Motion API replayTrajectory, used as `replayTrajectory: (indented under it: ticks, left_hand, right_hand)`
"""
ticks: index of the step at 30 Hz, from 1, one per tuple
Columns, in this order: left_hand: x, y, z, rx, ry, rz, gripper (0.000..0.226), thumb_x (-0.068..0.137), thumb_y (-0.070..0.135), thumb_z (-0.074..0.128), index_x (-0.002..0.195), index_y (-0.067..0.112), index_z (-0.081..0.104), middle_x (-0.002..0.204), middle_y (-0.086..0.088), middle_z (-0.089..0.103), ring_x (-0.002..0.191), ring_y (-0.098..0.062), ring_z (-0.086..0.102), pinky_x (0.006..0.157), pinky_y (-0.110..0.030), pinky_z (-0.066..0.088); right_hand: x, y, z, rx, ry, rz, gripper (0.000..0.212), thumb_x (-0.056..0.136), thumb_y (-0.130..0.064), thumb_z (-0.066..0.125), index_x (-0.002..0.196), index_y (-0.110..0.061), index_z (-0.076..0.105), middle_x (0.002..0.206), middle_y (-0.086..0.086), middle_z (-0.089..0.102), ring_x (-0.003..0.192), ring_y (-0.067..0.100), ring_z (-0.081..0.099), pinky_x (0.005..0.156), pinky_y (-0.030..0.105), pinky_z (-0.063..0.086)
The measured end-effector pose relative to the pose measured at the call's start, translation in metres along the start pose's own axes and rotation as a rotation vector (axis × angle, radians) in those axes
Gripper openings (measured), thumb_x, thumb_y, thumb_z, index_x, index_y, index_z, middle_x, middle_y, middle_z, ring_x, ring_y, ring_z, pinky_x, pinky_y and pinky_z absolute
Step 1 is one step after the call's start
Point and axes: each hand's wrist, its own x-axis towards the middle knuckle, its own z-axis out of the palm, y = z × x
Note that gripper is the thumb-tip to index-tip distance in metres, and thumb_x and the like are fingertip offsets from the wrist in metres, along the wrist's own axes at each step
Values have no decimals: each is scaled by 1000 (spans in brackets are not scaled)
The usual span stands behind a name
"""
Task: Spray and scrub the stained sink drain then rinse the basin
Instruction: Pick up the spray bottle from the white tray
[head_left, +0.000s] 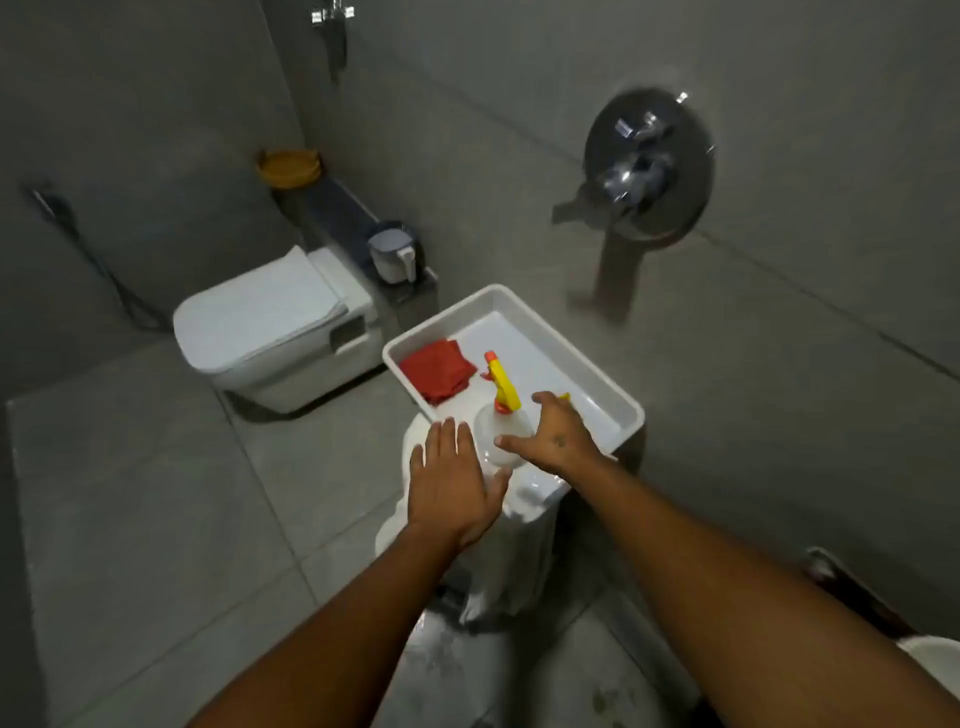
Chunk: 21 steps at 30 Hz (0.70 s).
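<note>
Grey-tiled bathroom: both hands, left hand (451, 480) and right hand (556, 434), fingers spread, flank the spray bottle (500, 423).

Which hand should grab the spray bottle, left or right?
Probably the right hand. Its open fingers already spread over the spray bottle in the sink, near the yellow trigger. The left hand is open beside the bottle's base.

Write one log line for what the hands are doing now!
phase: reaching | left hand: open | right hand: open, over clear spray bottle with yellow trigger | red cloth: in white basin
</note>
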Motion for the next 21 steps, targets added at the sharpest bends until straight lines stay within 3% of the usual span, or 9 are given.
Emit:
replayTrajectory:
  ticks: [5, 9, 13, 17, 19, 21]
  left_hand:
    - [23, -13, 64, -45, -85, -27, 92, 90, 73, 22, 156, 12, 5, 166, -12, -3, 152, -29, -6, 122, -48, 0]
    - [29, -24, 103, -21, -109, -21, 95, 86, 78, 13, 157, 16, -3, 165, -9, -14, 150, -28, -19, 120, -48, -11]
    - [33, -28, 122, -35, -74, -14, 94, 85, 81, 11, 157, 21, 0, 165, -5, -16, 150, -27, -18, 120, -49, -9]
    - [35, -30, 127, -28, -45, -1, 96, 84, 82, 9, 157, 20, 5, 165, -6, -13, 150, -27, -17, 121, -50, -7]
    - [36, -31, 126, -10, -52, 6, 96, 85, 81, 10, 157, 18, 6, 165, -7, -13, 150, -28, -18, 120, -50, -7]
    - [37, -32, 124, 6, -59, 14, 95, 86, 80, 11, 157, 17, 7, 165, -8, -13, 150, -29, -18, 120, -49, -9]
  right_hand:
    - [42, 17, 43, 286, 178, 16, 101, 55, -53, 87, 139, -22, 41, 136, 4, 54, 124, 21, 51, 101, 34, 44]
    - [69, 17, 59, 343, 154, -60, 94, 51, -61, 84, 131, -28, 47, 130, -6, 57, 116, 16, 55, 99, 37, 49]
    - [88, 8, 65, 385, 161, -196, 70, 65, -46, 85, 125, -28, 53, 116, -13, 64, 93, 12, 64, 81, 28, 56]
    - [100, 0, 73, 400, 194, -185, 45, 80, -22, 77, 121, -22, 58, 111, -1, 68, 90, 13, 66, 76, 16, 52]
    - [99, -5, 69, 401, 198, -193, 40, 83, -18, 74, 120, -19, 61, 109, 1, 69, 89, 13, 65, 71, 8, 46]
    - [93, -12, 56, 412, 203, -207, 40, 84, -17, 72, 122, -19, 60, 111, -2, 67, 91, 13, 63, 73, 10, 44]
